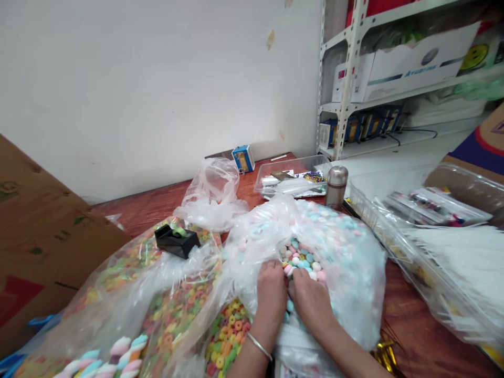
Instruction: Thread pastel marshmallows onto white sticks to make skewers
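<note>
Left hand (271, 286): at the opening of the clear plastic bag (356, 278), with knuckles up and fingers bent down at the edge of the pastel pieces (301, 257); circled at the wrist by a silvery bangle (260, 346).
Right hand (313, 296): just beside the left, bent down in the same opening.
Grip: hidden at the fingertips on both hands; impossible to tell whether closed on plastic, on pieces or on nothing.
Pastel pieces: heaped inside the bag in pink, white and blue, seen bare just beyond the fingers.
Plastic bag: bulging on the reddish bench (425, 336), in front of a metallic flask (336, 186).
Ring-shaped pieces (232, 328): left of the left forearm, in yellow, green and orange.
Tape dispenser (177, 241): black, resting on plastic over more rings.
Cardboard box (59, 236): at far left.
Shelf unit (346, 79): white, at upper right.
</note>
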### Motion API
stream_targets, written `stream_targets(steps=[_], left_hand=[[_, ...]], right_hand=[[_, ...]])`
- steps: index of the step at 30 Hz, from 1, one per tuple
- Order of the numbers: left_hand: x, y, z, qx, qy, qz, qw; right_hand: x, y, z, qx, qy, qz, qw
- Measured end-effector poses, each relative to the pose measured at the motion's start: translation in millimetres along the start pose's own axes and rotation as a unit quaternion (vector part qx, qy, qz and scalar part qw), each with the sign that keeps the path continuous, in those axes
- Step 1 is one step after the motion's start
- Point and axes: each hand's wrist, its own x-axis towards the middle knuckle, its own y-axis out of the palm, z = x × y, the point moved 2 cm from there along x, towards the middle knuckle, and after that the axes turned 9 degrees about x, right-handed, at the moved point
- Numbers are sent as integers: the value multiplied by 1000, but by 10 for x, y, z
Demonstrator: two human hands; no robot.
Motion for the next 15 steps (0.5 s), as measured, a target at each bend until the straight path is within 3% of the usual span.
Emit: stream_targets(steps=[3, 5, 7, 9, 11, 13, 15], left_hand=[[-34, -93, 20, -23, -19, -17, 999], [-76, -174, 59, -139, -87, -17, 986], [-149, -225, 91, -339, -188, 16, 922], [-251, -252, 65, -516, -261, 62, 814], [-359, -279, -14, -613, -294, 80, 729], [-449, -300, -121, -656, -305, 83, 686], [-504, -310, -226, -677, -297, 78, 669]], right_hand=[[-9, -26, -46, 23, -8, -11, 1000], [-12, -102, -102, 58, -20, -14, 998], [-31, -193, -154, 104, -32, -16, 994], [-71, -278, -180, 146, -41, -26, 988], [-131, -345, -172, 169, -44, -56, 983], [-204, -382, -132, 176, -50, -96, 978], [-281, -381, -81, 179, -74, -120, 974]])
